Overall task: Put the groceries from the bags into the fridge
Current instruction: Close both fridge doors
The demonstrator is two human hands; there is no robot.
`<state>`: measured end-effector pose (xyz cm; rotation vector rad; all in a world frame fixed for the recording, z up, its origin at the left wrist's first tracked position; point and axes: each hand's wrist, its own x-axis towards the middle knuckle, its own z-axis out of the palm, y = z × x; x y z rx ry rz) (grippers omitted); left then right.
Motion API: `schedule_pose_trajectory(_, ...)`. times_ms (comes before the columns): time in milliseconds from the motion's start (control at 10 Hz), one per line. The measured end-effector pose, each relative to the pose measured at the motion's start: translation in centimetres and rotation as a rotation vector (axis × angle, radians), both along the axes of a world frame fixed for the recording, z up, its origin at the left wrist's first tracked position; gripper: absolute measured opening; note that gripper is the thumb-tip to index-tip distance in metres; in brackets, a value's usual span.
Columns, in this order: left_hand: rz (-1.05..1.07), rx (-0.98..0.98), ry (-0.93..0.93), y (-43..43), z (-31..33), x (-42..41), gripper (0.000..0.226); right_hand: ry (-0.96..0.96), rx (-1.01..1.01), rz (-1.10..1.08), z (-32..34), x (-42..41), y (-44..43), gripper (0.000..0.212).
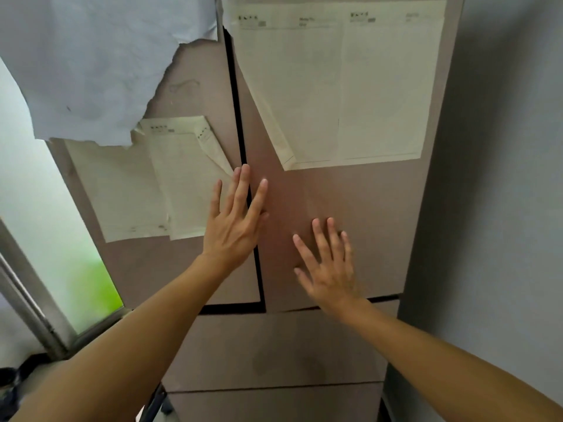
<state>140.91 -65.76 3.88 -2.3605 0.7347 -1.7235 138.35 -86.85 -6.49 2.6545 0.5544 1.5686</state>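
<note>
Fridge (pixel 335 345) straight ahead, fills most of the view, both hands on its upper doors.

- Nearest: two bare forearms (pixel 146 339) coming up from the bottom corners.
- Below the wrists: upper drawer (pixel 274 348), with the lower drawer (pixel 274 406) under it.
- The left hand (pixel 234 226) is flat, fingers (pixel 242 184) straight and fanned wide, holding nothing. It lies across the dark seam (pixel 240 132) between the doors: little finger over the left door (pixel 170 269), middle and ring tips at the seam, index over the right door (pixel 380 208).
- The right hand (pixel 330 269) is flat too, fingers straight and spread, holding nothing. It sits on the right door, lower than and right of the left-hand fingers, not touching them.
- A dark gap also runs under the left door, below the left wrist. Cannot tell if the doors are fully closed.
- Above the right-hand fingertips: two cream sheets (pixel 350 86) stuck side by side on the right door.
- Left of the left-hand fingers: a cream sheet (pixel 137 193) on the left door, its folded corner just beside the fingertips. Print too small to read.
- Above that: a torn pale blue sheet (pixel 91 56) hanging over the left door's top.
- Far right of the fingers: grey wall (pixel 502 178).
- Far left: window (pixel 61 239), blurred green outside.
</note>
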Motion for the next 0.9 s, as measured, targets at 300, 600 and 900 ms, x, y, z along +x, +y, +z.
schedule_pose_trajectory(300, 0.020, 0.019, -0.055, 0.9, -1.3, 3.2, 0.054, -0.055, -0.141, -0.046, -1.8, 3.6, -1.2, 0.068)
schedule_pose_trajectory(600, 0.026, 0.013, -0.056, 1.1, -1.9, 4.5, 0.061, -0.051, -0.198, -0.111, -2.3, 4.3, -1.4, 0.069)
schedule_pose_trajectory(900, 0.041, 0.012, 0.011, 0.8, -1.3, 2.7, 0.061, 0.250, 0.089, -0.051, 2.3, -2.4, 1.6, 0.054)
